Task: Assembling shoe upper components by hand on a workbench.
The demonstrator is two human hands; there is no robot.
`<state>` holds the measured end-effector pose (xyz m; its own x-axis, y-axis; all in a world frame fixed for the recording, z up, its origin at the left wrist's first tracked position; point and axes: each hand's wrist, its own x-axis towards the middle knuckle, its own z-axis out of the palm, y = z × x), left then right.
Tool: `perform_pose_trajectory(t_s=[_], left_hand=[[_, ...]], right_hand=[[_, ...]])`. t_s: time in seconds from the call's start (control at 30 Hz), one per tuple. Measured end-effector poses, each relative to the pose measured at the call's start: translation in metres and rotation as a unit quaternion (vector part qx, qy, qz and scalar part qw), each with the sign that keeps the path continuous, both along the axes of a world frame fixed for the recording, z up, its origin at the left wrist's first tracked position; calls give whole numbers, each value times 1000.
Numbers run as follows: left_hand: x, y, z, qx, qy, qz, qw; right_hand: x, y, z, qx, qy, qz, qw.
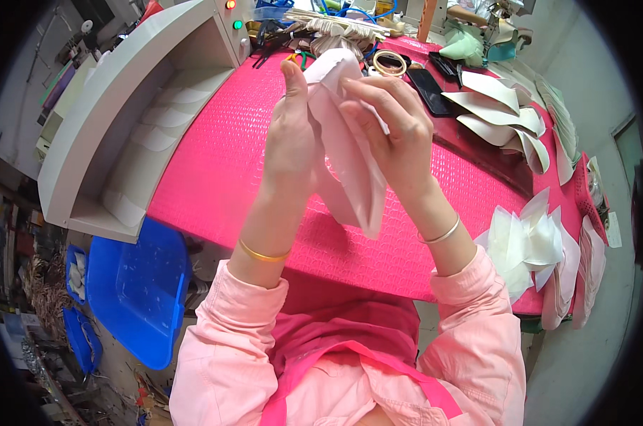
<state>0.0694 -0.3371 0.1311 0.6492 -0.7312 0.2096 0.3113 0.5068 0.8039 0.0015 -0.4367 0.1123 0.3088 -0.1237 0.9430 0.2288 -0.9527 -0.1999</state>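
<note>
A pale pinkish-white shoe upper (348,160), soft and folded lengthwise, is held up over the pink tabletop. My left hand (289,145) grips its upper left side, with the thumb pointing up and the other fingers hidden behind the material. Along the upper right edge, my right hand (401,128) has its fingers bent and pinched on the same piece. The narrow end of the upper hangs down between my forearms, above the table.
Left stands a white machine (94,121) with pale cut pieces inside its opening, above a blue bin (137,284). Toward the back right are a phone (428,92), a tape roll (390,64) and white cut pieces (488,106). More pale pieces (524,241) overlap the right edge.
</note>
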Motion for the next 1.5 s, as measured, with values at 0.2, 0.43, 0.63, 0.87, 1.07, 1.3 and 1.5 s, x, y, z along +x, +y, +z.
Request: perform_pose_trajectory(t_s=[0.2, 0.43, 0.63, 0.87, 1.07, 1.3, 1.5], left_hand=[[-3, -16, -3, -31, -51, 82, 995], [-11, -10, -17, 81, -267, 220, 935], [-9, 5, -17, -72, 91, -80, 990], [34, 47, -9, 128, -403, -123, 898], [1, 59, -123, 61, -52, -229, 970], [-50, 38, -108, -152, 179, -233, 944], [-59, 42, -114, -175, 225, -183, 941]], right_hand=[[15, 35, 0, 31, -5, -159, 987], [25, 2, 13, 293, 57, 10, 954], [24, -99, 2, 711, 43, 293, 638], [-18, -84, 18, 578, 272, 372, 674], [-28, -74, 8, 487, 344, 274, 754], [-25, -45, 14, 482, 344, 160, 790], [-16, -60, 9, 500, 365, 173, 766]])
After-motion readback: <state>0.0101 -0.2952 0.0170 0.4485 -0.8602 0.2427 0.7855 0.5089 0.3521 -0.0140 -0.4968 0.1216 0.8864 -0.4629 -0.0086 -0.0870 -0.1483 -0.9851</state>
